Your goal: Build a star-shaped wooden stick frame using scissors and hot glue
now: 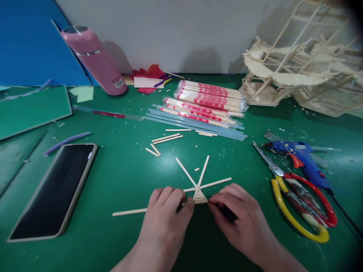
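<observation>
A small frame of crossed wooden sticks lies at the near middle of the green table, with short pieces laid like rungs in its triangular part. My left hand is closed on its left side, thumb against the lower left corner. From under that hand a long stick extends to the left. My right hand pinches at the lower right corner; its fingertips hide exactly what they grip. Just beyond the frame lies a tiny stick offcut.
Loose cut sticks, glue sticks and wrapped chopsticks lie farther back. At right are scissors, a blue glue gun and a stick model. A phone and pink bottle are at left.
</observation>
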`<action>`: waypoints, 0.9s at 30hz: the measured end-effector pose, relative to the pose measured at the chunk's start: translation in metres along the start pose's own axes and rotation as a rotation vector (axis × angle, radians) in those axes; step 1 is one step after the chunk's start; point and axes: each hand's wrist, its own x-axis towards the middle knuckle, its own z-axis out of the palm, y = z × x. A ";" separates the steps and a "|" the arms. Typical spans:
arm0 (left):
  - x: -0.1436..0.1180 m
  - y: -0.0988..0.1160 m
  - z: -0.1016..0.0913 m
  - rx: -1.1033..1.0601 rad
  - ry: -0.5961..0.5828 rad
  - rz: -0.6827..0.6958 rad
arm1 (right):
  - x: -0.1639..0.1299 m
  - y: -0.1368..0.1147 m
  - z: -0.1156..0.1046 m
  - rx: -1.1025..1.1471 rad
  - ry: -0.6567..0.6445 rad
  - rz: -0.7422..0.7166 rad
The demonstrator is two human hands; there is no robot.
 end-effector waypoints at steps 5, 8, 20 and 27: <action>-0.001 -0.001 0.006 0.011 0.085 -0.005 | 0.001 0.002 0.000 0.011 -0.002 0.003; 0.000 -0.001 0.006 0.015 0.074 0.000 | 0.001 0.002 0.000 0.000 -0.014 0.008; 0.001 0.000 -0.002 0.021 0.018 0.015 | 0.000 0.000 0.001 -0.005 -0.034 0.017; -0.001 0.001 0.007 -0.017 0.091 -0.014 | 0.003 0.000 0.001 -0.025 -0.026 -0.008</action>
